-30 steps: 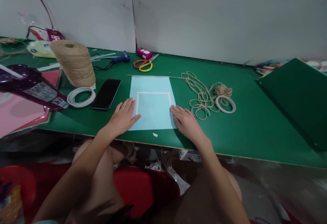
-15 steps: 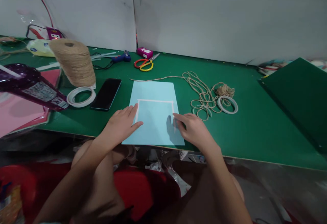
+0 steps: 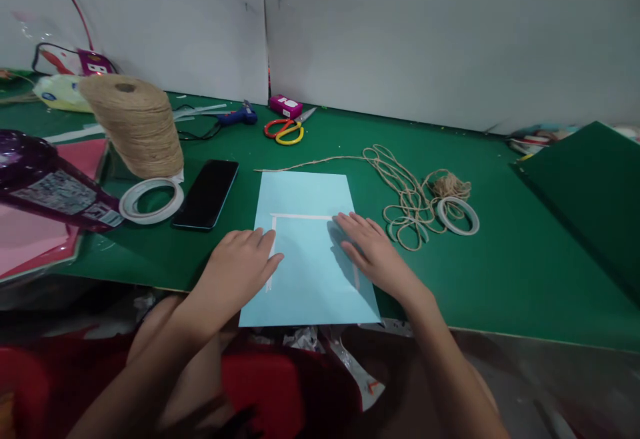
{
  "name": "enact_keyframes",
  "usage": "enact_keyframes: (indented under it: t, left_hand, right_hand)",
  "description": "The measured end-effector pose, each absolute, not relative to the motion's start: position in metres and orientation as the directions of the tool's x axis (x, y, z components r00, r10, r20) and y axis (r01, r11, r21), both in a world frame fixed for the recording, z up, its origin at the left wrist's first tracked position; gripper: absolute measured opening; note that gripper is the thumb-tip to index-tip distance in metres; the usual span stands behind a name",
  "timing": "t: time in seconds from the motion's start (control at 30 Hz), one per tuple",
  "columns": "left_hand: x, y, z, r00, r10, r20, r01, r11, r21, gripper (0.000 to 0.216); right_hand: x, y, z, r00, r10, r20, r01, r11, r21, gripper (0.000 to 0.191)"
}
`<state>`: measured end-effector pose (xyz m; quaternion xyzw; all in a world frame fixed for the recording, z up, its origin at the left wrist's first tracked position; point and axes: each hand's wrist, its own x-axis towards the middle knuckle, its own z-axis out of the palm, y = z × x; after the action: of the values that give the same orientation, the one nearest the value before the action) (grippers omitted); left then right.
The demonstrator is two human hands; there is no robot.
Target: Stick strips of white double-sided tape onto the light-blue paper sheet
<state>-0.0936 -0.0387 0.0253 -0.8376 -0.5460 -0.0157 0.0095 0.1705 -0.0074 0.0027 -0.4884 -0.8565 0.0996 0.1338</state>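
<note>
A light blue paper sheet (image 3: 309, 245) with white tape strips forming three sides of a frame lies on the green table (image 3: 500, 272), its near edge hanging over the table's front edge. My left hand (image 3: 240, 267) rests flat on the sheet's left side, over the left tape strip, fingers stretched out. Flat on the sheet's right side lies my right hand (image 3: 375, 255), fingers spread near the top right corner of the tape frame. Neither hand holds anything.
A large jute twine spool (image 3: 131, 125), a tape roll (image 3: 151, 200) and a black phone (image 3: 206, 193) sit left of the sheet. Loose twine (image 3: 405, 189) and a smaller tape roll (image 3: 457, 215) lie to the right. Scissors (image 3: 284, 129) and a glue gun (image 3: 237, 115) are at the back.
Both hands have slid the blue sheet toward me, so its near edge now overhangs the table's front edge. The twine end that lay along its top edge stays behind on the table.
</note>
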Motion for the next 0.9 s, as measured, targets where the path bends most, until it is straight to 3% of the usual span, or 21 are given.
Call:
enact_keyframes:
  t: [0.2,0.37,0.67,0.9]
  left_hand:
    - [-0.093,-0.042,0.022,0.413,0.910,0.034,0.910,-0.411,-0.049,0.038]
    - [-0.095,-0.039,0.026,0.416,0.909,0.003,0.909,-0.416,-0.034,0.037]
    - [-0.084,-0.039,0.029,0.391,0.920,-0.018,0.917,-0.391,-0.081,0.035]
    - [-0.100,-0.026,0.031,0.378,0.925,0.032,0.926,-0.378,0.002,0.034]
  right_hand:
    - [0.134,-0.004,0.010,-0.598,0.802,0.004,0.760,0.569,-0.315,0.053]
    - [0.119,0.005,0.011,-0.583,0.811,-0.046,0.777,0.539,-0.324,0.052]
    - [0.092,0.013,0.003,-0.635,0.771,0.044,0.725,0.615,-0.311,0.046]
    - [0.082,0.027,0.012,-0.657,0.749,0.089,0.708,0.653,-0.270,0.035]
